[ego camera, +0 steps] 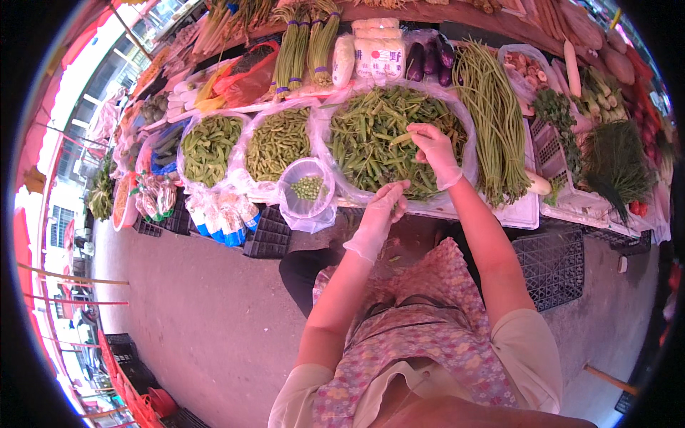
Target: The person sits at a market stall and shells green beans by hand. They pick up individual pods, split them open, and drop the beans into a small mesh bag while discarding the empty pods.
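My right hand (436, 152), in a thin see-through glove, is over a large heap of green pea pods (369, 125). Between its thumb and fingers is a single pea pod (400, 140), paler than those below. My left hand (384, 206), gloved likewise, is at the heap's near edge with its fingers curled inward; whether anything lies inside them is hidden. To the left of that hand stands a round plastic tub (283, 184) with shelled green peas (307, 188) at its bottom.
Plastic-lined piles of edamame pods (278, 142) and flat green pods (211, 147) lie to the left. Long beans (489, 123), bagged eggplants (429, 59) and a white crate (551, 142) flank the heap. Black crates (554, 267) stand below the stall. A floral apron (417, 342) covers my lap.
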Available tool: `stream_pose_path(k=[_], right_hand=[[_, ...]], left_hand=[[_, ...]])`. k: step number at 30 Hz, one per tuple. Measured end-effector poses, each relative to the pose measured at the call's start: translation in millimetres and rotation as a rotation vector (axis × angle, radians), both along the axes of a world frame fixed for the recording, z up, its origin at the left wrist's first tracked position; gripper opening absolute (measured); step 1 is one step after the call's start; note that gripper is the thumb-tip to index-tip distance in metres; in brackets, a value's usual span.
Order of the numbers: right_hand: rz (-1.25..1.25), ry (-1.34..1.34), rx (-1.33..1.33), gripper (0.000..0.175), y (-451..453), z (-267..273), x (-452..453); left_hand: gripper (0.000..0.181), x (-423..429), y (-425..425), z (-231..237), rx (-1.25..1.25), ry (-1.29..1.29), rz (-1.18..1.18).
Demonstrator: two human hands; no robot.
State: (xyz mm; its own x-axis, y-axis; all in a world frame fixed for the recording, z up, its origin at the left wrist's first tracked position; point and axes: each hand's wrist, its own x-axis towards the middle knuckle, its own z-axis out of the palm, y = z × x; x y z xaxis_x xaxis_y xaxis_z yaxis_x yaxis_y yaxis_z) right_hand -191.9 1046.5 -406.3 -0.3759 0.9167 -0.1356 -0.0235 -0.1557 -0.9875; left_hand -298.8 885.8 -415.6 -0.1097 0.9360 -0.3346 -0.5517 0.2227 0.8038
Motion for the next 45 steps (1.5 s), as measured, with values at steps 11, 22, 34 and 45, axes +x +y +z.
stream_pose_path(k=[11,22,34,45], right_hand=[[0.179,0.210,0.163,0.016,-71.4,32.7,5.4],[0.103,0.045,0.532,0.014,-88.6,18.0,2.4],[0.134,0.349,-0.187,0.025,-109.2,8.4,-2.1],[0.546,0.037,-0.176,0.021,-111.5,-14.7,9.2]], left_hand=[[0.022,-5.8,9.1,26.4,0.204,0.175,0.202],[0.018,-6.0,-7.1,33.5,0.252,0.173,0.279],[0.008,-29.2,-18.7,-15.1,0.310,0.838,0.196],[0.016,-13.0,-48.8,-1.0,0.061,0.293,-0.073]])
